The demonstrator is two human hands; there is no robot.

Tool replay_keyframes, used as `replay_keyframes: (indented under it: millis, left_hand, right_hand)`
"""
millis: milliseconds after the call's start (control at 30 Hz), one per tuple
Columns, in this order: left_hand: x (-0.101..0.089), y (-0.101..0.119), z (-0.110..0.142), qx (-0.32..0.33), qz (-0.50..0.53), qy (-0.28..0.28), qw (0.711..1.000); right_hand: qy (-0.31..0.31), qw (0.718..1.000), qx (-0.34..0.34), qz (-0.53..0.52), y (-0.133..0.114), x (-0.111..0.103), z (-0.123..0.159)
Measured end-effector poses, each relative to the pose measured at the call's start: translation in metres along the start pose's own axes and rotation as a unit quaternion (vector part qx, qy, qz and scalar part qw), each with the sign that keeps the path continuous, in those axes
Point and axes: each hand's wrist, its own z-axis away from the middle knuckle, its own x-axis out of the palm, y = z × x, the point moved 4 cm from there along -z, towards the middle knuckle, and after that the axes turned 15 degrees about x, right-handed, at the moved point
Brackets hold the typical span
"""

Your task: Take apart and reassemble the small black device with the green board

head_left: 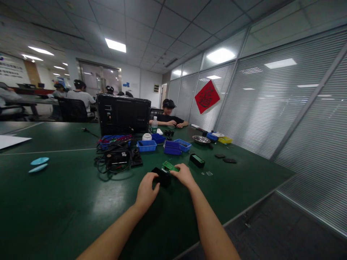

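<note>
My left hand (148, 188) is closed on the left end of a black plastic housing (163, 177), which rests on or just above the green table. Between the fingertips of my right hand (184, 175) is the right end of a green circuit board (170, 166). The board lies at a slant over the far side of the housing; whether the two touch I cannot tell. To the right sits a second black housing (197, 161) with a green face inside it. A small white ring (202, 173) and a clear square piece (209, 173) lie near it.
Tangled cables and a black device (117, 158) lie to the left. Blue trays (146, 146), a bottle (154, 125) and a large black panel (124, 115) stand behind. A metal bowl (201, 140) is at the right. Across the table sits a person (170, 117).
</note>
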Motion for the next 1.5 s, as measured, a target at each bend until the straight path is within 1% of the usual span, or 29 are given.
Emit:
replay_keyframes:
  millis: [33,67,100,167,267,333,400,467,500,533,567,633,700,767,900,1133,1267,1500]
  left_hand:
    - [-0.002,-0.008,0.000,-0.033,-0.027,0.019,0.999]
    - [-0.003,-0.016,-0.001,-0.061,-0.045,0.024,0.997]
    - [-0.003,-0.024,-0.001,-0.084,-0.054,0.018,0.995]
    - [-0.001,-0.033,-0.002,-0.108,-0.054,-0.012,0.993]
    - [0.002,-0.034,-0.002,-0.116,-0.044,-0.071,0.990]
    - [0.003,-0.031,-0.002,-0.122,-0.042,-0.108,0.986]
    - [0.003,-0.029,-0.001,-0.130,-0.041,-0.129,0.982]
    - [0.003,-0.030,-0.001,-0.141,-0.039,-0.131,0.981]
    - [0.002,-0.031,0.000,-0.149,-0.036,-0.130,0.980]
    - [0.002,-0.032,0.000,-0.159,-0.032,-0.129,0.978]
    - [0.003,-0.034,0.001,-0.167,-0.025,-0.129,0.977]
    - [0.003,-0.036,0.001,-0.176,-0.011,-0.130,0.976]
    - [0.004,-0.037,0.001,-0.174,0.000,-0.130,0.976]
    - [0.004,-0.036,0.000,-0.171,0.003,-0.131,0.976]
    - [0.004,-0.036,0.001,-0.177,-0.007,-0.135,0.975]
    - [0.003,-0.035,0.001,-0.173,-0.008,-0.131,0.976]
    - [0.002,-0.035,0.001,-0.172,-0.001,-0.125,0.977]
    - [0.002,-0.034,0.001,-0.171,0.008,-0.124,0.977]
  right_hand:
    - [-0.005,1.000,-0.013,-0.010,-0.001,0.001,0.000]
    - [-0.012,0.999,-0.027,-0.018,-0.002,0.003,0.001]
    - [-0.022,0.999,-0.040,-0.025,-0.004,0.005,0.002]
    - [-0.041,0.997,-0.057,-0.038,-0.006,0.008,0.004]
    - [-0.068,0.994,-0.072,-0.055,-0.010,0.011,0.008]
    - [-0.064,0.992,-0.077,-0.070,-0.013,0.009,0.009]
    - [-0.025,0.992,-0.074,-0.098,-0.014,0.004,0.007]
    - [0.024,0.986,-0.067,-0.152,-0.013,-0.003,0.006]
    - [0.036,0.979,-0.069,-0.188,-0.013,-0.007,0.005]
    - [0.034,0.970,-0.077,-0.226,-0.014,-0.010,0.005]
    - [0.019,0.960,-0.091,-0.263,-0.015,-0.012,0.006]
    - [-0.035,0.943,-0.125,-0.307,-0.019,-0.013,0.010]
    - [-0.086,0.937,-0.157,-0.300,-0.025,-0.013,0.016]
    - [-0.123,0.941,-0.178,-0.261,-0.030,-0.012,0.022]
    - [-0.162,0.947,-0.199,-0.192,-0.035,-0.010,0.028]
    - [-0.176,0.953,-0.206,-0.132,-0.030,-0.005,0.026]
    - [-0.167,0.958,-0.201,-0.121,-0.029,-0.005,0.025]
    - [-0.182,0.959,-0.195,-0.098,-0.032,-0.008,0.030]
